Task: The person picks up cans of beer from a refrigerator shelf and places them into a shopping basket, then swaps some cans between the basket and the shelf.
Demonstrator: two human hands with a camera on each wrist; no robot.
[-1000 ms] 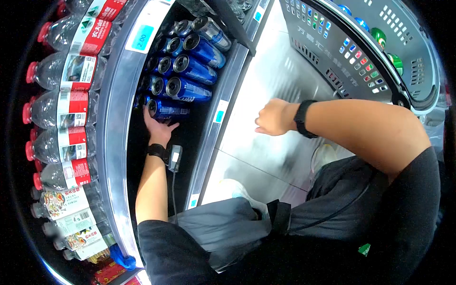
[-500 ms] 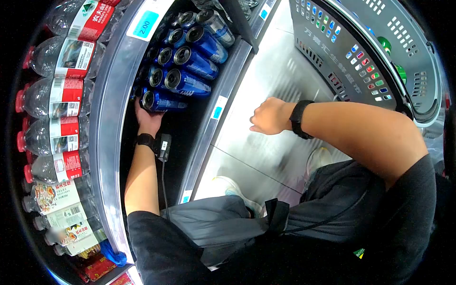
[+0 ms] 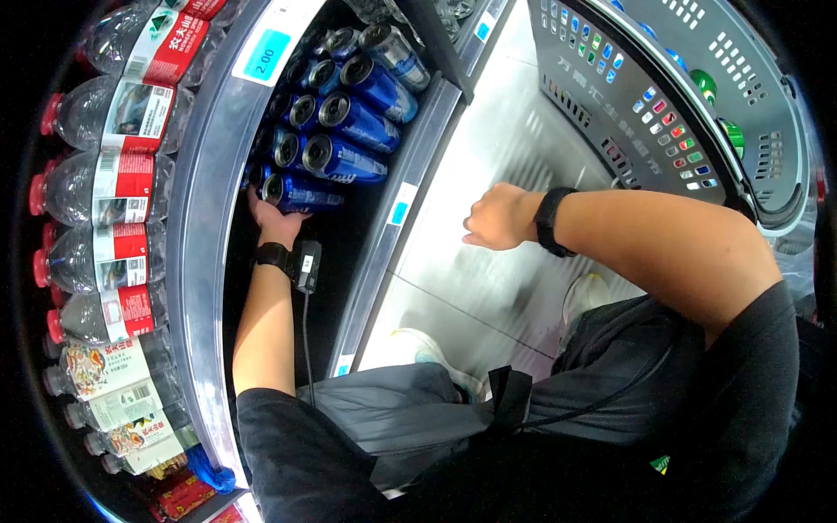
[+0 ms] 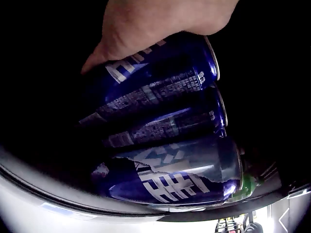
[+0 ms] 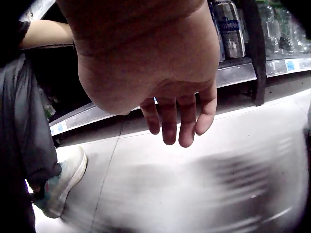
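Observation:
My left hand [image 3: 277, 222] reaches into the low shelf and grips the nearest blue drink can [image 3: 307, 195]. Its fingers go round the can's far side, where part of them is hidden. In the left wrist view, the hand [image 4: 165, 24] lies across the top of that same can [image 4: 155, 82]. More blue cans [image 3: 344, 159] stand in rows right behind and beside it. Over the floor my right hand [image 3: 501, 218] hangs with nothing in it. The right wrist view has its fingers [image 5: 186, 121] loosely bent and pointing down.
A grey shopping basket [image 3: 602, 96] with green cans [image 3: 731, 138] stands at the right. Red-capped water bottles [image 3: 122, 187] line the shelf above, behind its curved front edge [image 3: 196, 218]. A dark divider [image 3: 436, 48] borders the cans. One shoe [image 5: 65, 184] is on the tiled floor.
My left hand, its thumb spread beside the nearest can a second ago, has moved in and closed round it. The right hand hangs in nearly the same place.

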